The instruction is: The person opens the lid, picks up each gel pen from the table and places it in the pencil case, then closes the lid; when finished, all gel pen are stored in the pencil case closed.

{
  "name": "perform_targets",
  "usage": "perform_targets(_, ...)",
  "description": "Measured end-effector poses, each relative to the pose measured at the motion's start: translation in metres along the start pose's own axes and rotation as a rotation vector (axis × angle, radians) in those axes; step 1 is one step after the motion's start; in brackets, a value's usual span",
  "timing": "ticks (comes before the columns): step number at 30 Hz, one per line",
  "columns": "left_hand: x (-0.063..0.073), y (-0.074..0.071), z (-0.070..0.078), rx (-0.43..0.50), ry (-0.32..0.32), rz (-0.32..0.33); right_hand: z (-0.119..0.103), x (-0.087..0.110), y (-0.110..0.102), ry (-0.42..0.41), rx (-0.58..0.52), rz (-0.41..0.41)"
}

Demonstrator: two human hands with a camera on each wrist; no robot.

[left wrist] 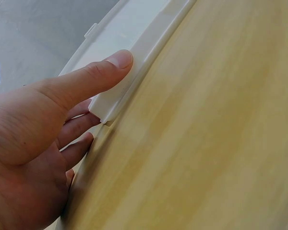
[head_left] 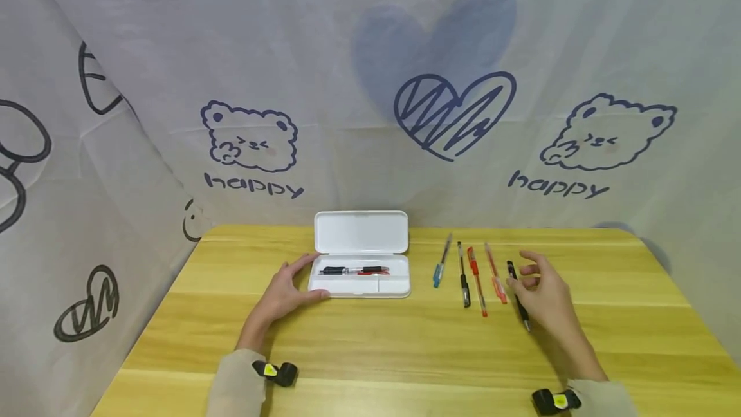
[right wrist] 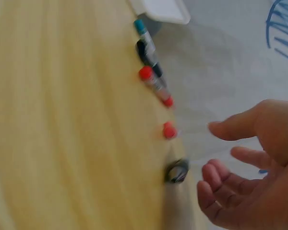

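Note:
An open white pencil case [head_left: 347,286] stands on the table, its lid raised at the back. Inside its rear compartment lie a black-and-clear pen [head_left: 341,270] and, partly hidden, something red [head_left: 373,273]. My left hand [head_left: 283,291] holds the case's left end, with the thumb over the front rim in the left wrist view. At the right, my right hand [head_left: 544,291] hovers by a black pen [head_left: 522,309], thumb and fingers apart and nothing held. Left of that pen lie a pink-capped pen [head_left: 496,283], a red pen [head_left: 477,277], a black-capped pen [head_left: 464,288] and a blue-capped pen [head_left: 439,272].
The wooden table [head_left: 405,352] has its rear edge close behind the pens and the case lid. A pale cloth [head_left: 359,166] printed with hearts and bears hangs behind it and along the left. Each wrist wears a small black camera [head_left: 283,373].

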State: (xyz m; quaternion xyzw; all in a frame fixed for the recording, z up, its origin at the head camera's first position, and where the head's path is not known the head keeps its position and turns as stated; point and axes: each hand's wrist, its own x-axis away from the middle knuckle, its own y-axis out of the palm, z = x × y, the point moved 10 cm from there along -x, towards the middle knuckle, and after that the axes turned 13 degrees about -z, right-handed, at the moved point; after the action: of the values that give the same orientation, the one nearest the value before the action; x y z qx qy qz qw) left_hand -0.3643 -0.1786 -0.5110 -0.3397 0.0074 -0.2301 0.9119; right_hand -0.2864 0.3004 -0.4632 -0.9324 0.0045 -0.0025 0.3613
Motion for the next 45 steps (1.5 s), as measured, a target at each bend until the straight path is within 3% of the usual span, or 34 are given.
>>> perform_targets(6, 0.001, 0.001, -0.002, -0.004, -0.014, 0.001, 0.017, -0.001, 0.013, 0.063, 0.081, -0.094)
perform_targets(13, 0.0, 0.0, 0.0, -0.011, -0.016, 0.001, 0.019, 0.003, 0.008, 0.07, 0.144, -0.076)
perform_targets(22, 0.001, 0.0, -0.005, -0.01, -0.02, 0.003, 0.021, 0.003, 0.003, 0.089, 0.088, -0.072)
perform_targets(28, 0.001, 0.0, -0.002, -0.014, -0.003, 0.003, 0.006, 0.002, 0.003, 0.015, 0.003, -0.032)
perform_targets(37, 0.0, 0.001, -0.004, -0.005, -0.005, 0.003, -0.019, 0.002, 0.022, -0.049, -0.087, -0.096)
perform_targets(45, -0.001, 0.001, -0.002, -0.004, -0.007, -0.004, -0.047, -0.013, 0.034, -0.107, -0.117, -0.067)
